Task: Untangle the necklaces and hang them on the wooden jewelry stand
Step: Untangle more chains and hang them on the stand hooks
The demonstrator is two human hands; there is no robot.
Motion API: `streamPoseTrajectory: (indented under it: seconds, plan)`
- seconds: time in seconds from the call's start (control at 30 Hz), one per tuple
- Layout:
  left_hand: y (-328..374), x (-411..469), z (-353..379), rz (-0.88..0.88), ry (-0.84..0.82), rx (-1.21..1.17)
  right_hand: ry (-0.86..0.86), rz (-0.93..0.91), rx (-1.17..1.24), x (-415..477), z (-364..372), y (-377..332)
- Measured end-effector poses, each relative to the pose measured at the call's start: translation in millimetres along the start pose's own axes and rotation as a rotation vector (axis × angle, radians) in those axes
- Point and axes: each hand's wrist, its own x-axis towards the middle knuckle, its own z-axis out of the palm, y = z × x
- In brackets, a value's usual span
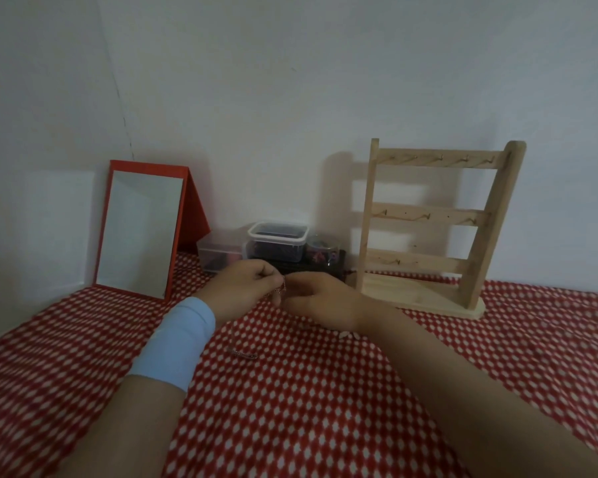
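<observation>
My left hand [244, 288] and my right hand [320, 300] meet above the red dotted cloth, both pinching a small tangle of thin necklace chain [281, 288] between their fingertips. A loose stretch of chain [245, 354] lies on the cloth below the hands. The wooden jewelry stand [439, 229] stands upright at the right back, its three hook rails bare. A light blue band wraps my left wrist.
A red-framed standing mirror [139, 232] leans at the back left. Small clear plastic boxes [277, 241] with dark contents sit against the wall between mirror and stand. The red and white dotted cloth [325, 408] covers the whole surface.
</observation>
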Motion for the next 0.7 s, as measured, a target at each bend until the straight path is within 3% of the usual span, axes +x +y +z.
streamPoseTrajectory:
  seconds: [0.13, 0.33, 0.7]
  plan:
    - [-4, 0, -2, -0.019, 0.062, -0.012, -0.032, -0.024, 0.098, 5, -1, 3]
    - [-17, 3, -4, -0.078, 0.191, 0.072, 0.089, 0.038, 0.142, 1, -10, 18]
    - [-13, 2, 3, -0.061, 0.041, -0.032, 0.266, -0.058, 0.285, -2, -14, 32]
